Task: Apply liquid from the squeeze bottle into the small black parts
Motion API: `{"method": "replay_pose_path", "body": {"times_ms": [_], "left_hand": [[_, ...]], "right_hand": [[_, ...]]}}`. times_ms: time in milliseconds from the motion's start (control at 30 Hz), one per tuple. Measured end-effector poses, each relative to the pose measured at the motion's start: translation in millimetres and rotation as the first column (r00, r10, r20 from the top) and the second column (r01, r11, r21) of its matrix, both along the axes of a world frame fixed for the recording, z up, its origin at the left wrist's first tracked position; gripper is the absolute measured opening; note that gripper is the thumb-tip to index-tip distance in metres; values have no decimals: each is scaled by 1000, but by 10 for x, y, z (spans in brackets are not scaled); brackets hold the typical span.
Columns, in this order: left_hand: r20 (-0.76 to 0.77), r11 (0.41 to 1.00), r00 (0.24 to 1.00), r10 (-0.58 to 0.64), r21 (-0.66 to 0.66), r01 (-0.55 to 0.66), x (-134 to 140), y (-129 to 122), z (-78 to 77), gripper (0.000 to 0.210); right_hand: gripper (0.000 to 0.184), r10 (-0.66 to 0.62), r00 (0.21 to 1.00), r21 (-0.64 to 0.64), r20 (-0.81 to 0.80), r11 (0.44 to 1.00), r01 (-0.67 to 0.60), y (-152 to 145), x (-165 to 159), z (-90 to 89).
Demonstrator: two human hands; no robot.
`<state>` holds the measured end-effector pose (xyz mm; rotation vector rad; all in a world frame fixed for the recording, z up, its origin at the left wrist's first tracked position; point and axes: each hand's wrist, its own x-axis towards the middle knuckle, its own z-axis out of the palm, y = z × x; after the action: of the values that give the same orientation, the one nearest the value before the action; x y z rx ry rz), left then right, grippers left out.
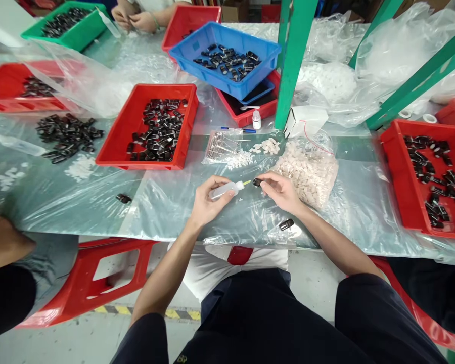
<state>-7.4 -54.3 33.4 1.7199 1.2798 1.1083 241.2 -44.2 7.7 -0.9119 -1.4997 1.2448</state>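
Observation:
My left hand (211, 202) is wrapped round a translucent squeeze bottle (223, 190), whose thin yellow nozzle points right. Between the fingertips of my right hand (282, 191) is a small glossy black part (257, 182), and the nozzle tip is close to it. Another black part (286, 224) lies on the plastic-covered table below my right hand. Just right of that hand sits a clear bag (309, 172) full of small pale pieces. Loose white pieces (240, 160) are heaped beyond my hands, beside a small bag of thin metal pins (223, 145).
A red bin (191, 126) of black parts stands to the left, another red bin (398, 177) at far right. Behind are a stacked blue bin (227, 38), a green post (293, 65), a small bottle (256, 120) and a blue pen (238, 130). A co-worker's hands (136, 21) show at the back.

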Motion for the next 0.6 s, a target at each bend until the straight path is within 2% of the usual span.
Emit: {"method": "replay_pose_path", "body": {"times_ms": [333, 600], "left_hand": [[-43, 998, 998, 56, 6, -56, -43, -45, 84, 36], [-62, 1000, 998, 18, 18, -17, -83, -79, 123, 35]], "right_hand": [[39, 22, 1000, 5, -14, 1000, -22, -16, 9, 47], [30, 21, 998, 96, 53, 995, -26, -34, 22, 57]]}}
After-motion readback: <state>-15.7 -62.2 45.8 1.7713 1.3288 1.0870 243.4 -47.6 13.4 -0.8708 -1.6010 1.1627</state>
